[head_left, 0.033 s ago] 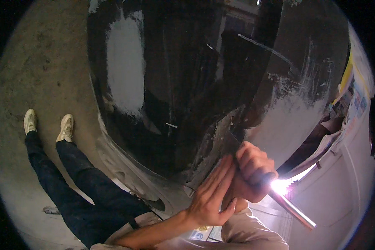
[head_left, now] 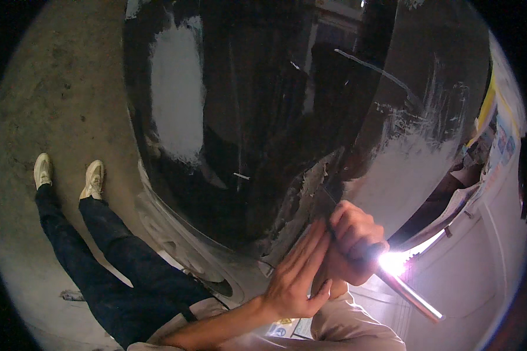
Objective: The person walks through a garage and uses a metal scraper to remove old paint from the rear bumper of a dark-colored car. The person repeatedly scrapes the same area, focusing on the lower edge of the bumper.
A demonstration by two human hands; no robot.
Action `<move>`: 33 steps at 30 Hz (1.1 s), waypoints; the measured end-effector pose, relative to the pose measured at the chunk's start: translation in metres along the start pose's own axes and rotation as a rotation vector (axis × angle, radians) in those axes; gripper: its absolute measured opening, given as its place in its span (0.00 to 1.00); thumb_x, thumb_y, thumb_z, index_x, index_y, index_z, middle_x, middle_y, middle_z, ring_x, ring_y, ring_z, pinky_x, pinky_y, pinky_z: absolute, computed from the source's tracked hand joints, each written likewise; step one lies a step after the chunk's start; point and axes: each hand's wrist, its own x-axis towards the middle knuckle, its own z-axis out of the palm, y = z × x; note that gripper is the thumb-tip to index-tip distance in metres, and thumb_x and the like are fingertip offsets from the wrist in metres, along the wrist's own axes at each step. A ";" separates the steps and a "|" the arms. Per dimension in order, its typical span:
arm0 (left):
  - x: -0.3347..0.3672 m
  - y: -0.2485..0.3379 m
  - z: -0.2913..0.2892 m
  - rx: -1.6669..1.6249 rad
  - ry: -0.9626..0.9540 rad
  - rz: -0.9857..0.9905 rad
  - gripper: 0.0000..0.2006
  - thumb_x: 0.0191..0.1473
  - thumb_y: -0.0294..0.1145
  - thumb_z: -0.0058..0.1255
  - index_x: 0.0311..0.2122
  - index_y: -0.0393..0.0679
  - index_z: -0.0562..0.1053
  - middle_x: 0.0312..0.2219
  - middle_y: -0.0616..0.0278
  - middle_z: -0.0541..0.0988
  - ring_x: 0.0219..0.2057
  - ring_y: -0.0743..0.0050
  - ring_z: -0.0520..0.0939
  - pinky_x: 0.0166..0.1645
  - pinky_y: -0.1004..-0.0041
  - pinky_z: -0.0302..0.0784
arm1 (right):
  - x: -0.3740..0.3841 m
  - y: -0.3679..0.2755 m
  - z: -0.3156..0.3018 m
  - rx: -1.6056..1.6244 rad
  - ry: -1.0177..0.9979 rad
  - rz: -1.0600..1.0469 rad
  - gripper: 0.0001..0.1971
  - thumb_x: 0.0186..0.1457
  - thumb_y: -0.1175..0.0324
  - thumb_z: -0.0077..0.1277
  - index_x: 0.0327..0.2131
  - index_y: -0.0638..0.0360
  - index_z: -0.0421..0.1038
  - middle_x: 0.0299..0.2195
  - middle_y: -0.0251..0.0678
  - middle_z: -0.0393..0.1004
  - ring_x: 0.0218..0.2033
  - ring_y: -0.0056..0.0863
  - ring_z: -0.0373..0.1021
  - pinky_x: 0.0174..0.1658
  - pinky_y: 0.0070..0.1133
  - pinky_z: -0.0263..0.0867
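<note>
A large curved black car panel [head_left: 263, 117] with smooth grey patches fills the middle of the view. Along its lower part runs a rough, scraped strip [head_left: 301, 202]. My right hand [head_left: 357, 237] is closed round a silver-tubed tool [head_left: 410, 295], whose tube sticks out below the fist toward the lower right. From the fist's upper side a thin dark tip reaches toward the scraped strip. My left hand [head_left: 295, 286] lies with fingers stretched out, its fingertips against the panel's lower edge and beside my right hand. Nothing shows in the left hand; its palm is hidden.
A grey patch [head_left: 181, 99] covers the panel's left side, and a wider grey area [head_left: 410, 169] lies on its right. Masking paper [head_left: 500, 155] hangs along the right edge. A glaring light [head_left: 392, 263] shines beside my right hand. My legs [head_left: 117, 251] stand on the concrete floor [head_left: 58, 99].
</note>
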 end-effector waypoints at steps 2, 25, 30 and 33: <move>-0.009 -0.003 0.001 0.002 -0.009 -0.034 0.36 0.49 0.29 0.56 0.62 0.23 0.58 0.63 0.29 0.57 0.65 0.33 0.60 0.68 0.53 0.56 | -0.009 -0.001 0.000 0.014 0.010 0.028 0.28 0.66 0.57 0.41 0.14 0.55 0.45 0.10 0.28 0.49 0.11 0.25 0.47 0.19 0.26 0.51; 0.019 0.001 -0.012 -0.009 0.015 0.103 0.39 0.47 0.29 0.57 0.62 0.22 0.56 0.63 0.27 0.55 0.65 0.30 0.58 0.67 0.53 0.57 | 0.013 0.015 0.013 -0.051 0.028 -0.280 0.25 0.64 0.62 0.41 0.13 0.55 0.49 0.10 0.29 0.51 0.11 0.24 0.48 0.19 0.25 0.51; 0.018 0.001 -0.014 -0.036 0.029 0.084 0.38 0.47 0.28 0.57 0.62 0.23 0.57 0.63 0.28 0.56 0.65 0.31 0.60 0.67 0.53 0.59 | 0.013 0.012 0.016 -0.178 0.002 -0.262 0.22 0.59 0.71 0.43 0.14 0.56 0.48 0.10 0.30 0.50 0.12 0.24 0.47 0.19 0.25 0.51; 0.016 -0.001 -0.017 -0.037 0.019 0.074 0.38 0.48 0.29 0.56 0.62 0.23 0.57 0.63 0.28 0.56 0.65 0.31 0.60 0.66 0.54 0.59 | 0.010 0.011 0.018 -0.155 0.015 -0.233 0.21 0.58 0.73 0.43 0.14 0.56 0.47 0.10 0.30 0.50 0.12 0.24 0.46 0.19 0.25 0.50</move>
